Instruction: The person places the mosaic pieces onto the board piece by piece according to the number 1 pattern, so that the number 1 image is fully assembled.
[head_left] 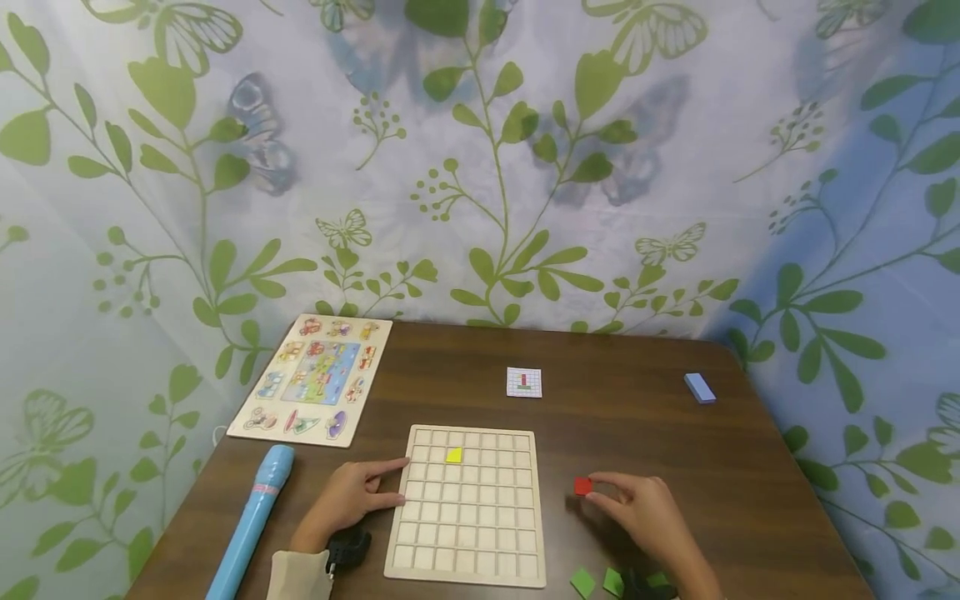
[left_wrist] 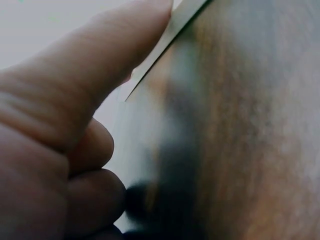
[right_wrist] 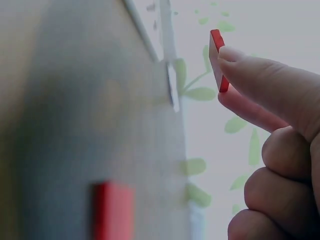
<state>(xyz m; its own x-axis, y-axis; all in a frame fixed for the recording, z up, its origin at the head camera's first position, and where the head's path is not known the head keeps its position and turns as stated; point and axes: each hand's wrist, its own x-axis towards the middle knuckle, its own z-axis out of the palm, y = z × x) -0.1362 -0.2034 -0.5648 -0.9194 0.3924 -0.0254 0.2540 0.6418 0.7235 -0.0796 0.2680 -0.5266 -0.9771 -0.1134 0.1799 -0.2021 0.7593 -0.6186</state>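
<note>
A wooden grid board [head_left: 465, 507] lies on the table, with a yellow piece [head_left: 454, 456] in one of its upper cells. At the board's left edge, my left hand [head_left: 356, 493] touches the rim with an outstretched index finger and thumb; its other fingers are curled in. Right of the board, my right hand [head_left: 637, 508] pinches a flat red tile [head_left: 582, 486] between thumb and index finger. The right wrist view shows this red tile [right_wrist: 218, 62] held edge-on. A second red piece [right_wrist: 114, 210] appears blurred low in that view.
Several green tiles [head_left: 582, 582] lie near my right wrist. A small pattern card [head_left: 523, 382] is behind the board, with a blue block [head_left: 700, 388] farther right. To the left are a picture puzzle board [head_left: 251, 404] and a blue toy microphone [head_left: 251, 525]. A patterned curtain hangs behind.
</note>
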